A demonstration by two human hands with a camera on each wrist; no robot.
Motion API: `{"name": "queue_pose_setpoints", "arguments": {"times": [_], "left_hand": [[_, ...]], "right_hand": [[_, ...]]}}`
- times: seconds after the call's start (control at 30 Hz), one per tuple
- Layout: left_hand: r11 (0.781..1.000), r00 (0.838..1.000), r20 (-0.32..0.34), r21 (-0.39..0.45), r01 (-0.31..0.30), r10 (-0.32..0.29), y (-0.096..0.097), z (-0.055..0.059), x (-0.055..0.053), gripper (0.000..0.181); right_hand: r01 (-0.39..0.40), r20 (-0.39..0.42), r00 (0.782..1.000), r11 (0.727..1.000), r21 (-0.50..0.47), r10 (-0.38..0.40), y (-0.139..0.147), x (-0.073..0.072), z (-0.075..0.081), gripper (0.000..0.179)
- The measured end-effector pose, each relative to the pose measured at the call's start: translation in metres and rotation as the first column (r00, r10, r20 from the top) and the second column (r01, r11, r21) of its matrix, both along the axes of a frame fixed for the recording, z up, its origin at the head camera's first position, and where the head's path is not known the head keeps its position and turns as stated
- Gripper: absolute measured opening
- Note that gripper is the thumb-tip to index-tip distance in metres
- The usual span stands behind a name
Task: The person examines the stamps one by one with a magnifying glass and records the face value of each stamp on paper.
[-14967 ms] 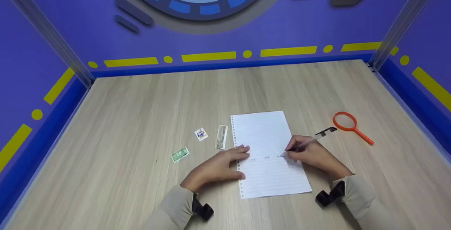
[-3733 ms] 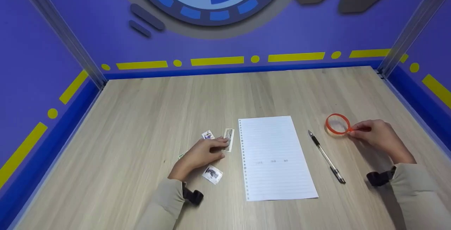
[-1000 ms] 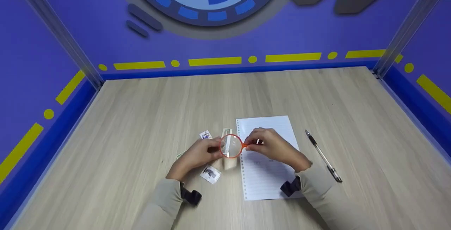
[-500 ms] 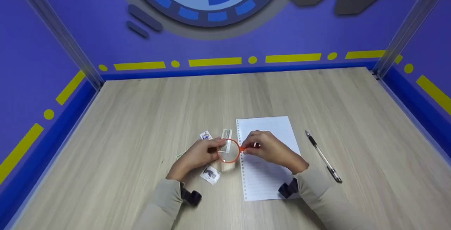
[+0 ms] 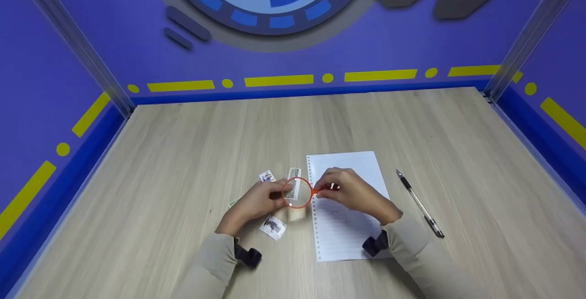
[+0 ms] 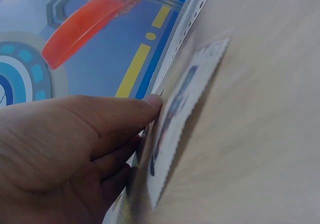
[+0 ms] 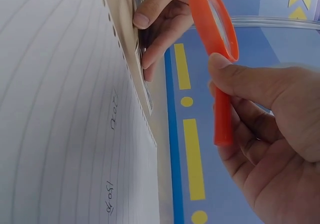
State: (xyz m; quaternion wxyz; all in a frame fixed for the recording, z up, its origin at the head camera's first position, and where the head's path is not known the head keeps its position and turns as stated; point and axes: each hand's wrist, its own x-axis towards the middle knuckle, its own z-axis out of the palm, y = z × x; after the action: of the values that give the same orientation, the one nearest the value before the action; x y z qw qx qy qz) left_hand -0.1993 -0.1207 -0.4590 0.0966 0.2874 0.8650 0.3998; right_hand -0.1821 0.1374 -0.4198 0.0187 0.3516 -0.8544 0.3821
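My right hand (image 5: 348, 191) grips the orange handle of a magnifying glass (image 7: 223, 119) between thumb and fingers. Its round lens (image 5: 300, 193) is held above the table, over a long narrow stamp (image 5: 295, 172) and overlapping the left fingertips in the head view. My left hand (image 5: 256, 203) rests low on the table with its fingertips at that long stamp. Close by the left thumb lies a white stamp with a dark picture (image 6: 175, 109). Another small stamp (image 5: 267, 176) sits beyond the left hand, and a green one (image 5: 234, 203) is mostly hidden under it.
A lined sheet of punched paper (image 5: 352, 244) lies under the right forearm, with a few handwritten marks (image 7: 111, 196). Farther right is a pen (image 5: 419, 203) with its cap off the tip. Blue panels (image 5: 293, 61) wall in the wooden table (image 5: 206, 143) at the back and sides.
Earlier the right hand wrote with the pen, which now lies down. It picked up the magnifying glass and brought it left over the long stamp. The left hand moved from paper to stamps.
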Motion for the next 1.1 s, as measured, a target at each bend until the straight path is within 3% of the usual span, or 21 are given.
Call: {"name": "queue_pose_setpoints", "arguments": {"times": [0.3, 0.67, 0.93, 1.1], "left_hand": [[1.000, 1.000, 0.006, -0.003, 0.007, -0.007, -0.001, 0.000, -0.001, 0.036], [1.000, 0.999, 0.050, -0.017, 0.002, -0.001, -0.001, 0.001, 0.000, 0.036], [1.000, 0.998, 0.056, -0.014, -0.003, 0.004, -0.001, 0.002, 0.001, 0.036], [0.999, 0.998, 0.051, -0.025, -0.020, 0.022, 0.000, 0.001, 0.001, 0.035]], "right_hand": [[0.044, -0.008, 0.999, 0.999, -0.021, -0.044, 0.009, -0.002, 0.003, 0.009], [0.123, -0.073, 0.989, 0.991, -0.061, -0.127, 0.034, -0.007, 0.004, 0.009], [0.177, -0.138, 0.973, 0.982, -0.071, -0.185, 0.057, -0.009, 0.006, 0.008], [0.237, -0.183, 0.951, 0.967, -0.092, -0.250, 0.075, -0.010, 0.006, 0.010]]}}
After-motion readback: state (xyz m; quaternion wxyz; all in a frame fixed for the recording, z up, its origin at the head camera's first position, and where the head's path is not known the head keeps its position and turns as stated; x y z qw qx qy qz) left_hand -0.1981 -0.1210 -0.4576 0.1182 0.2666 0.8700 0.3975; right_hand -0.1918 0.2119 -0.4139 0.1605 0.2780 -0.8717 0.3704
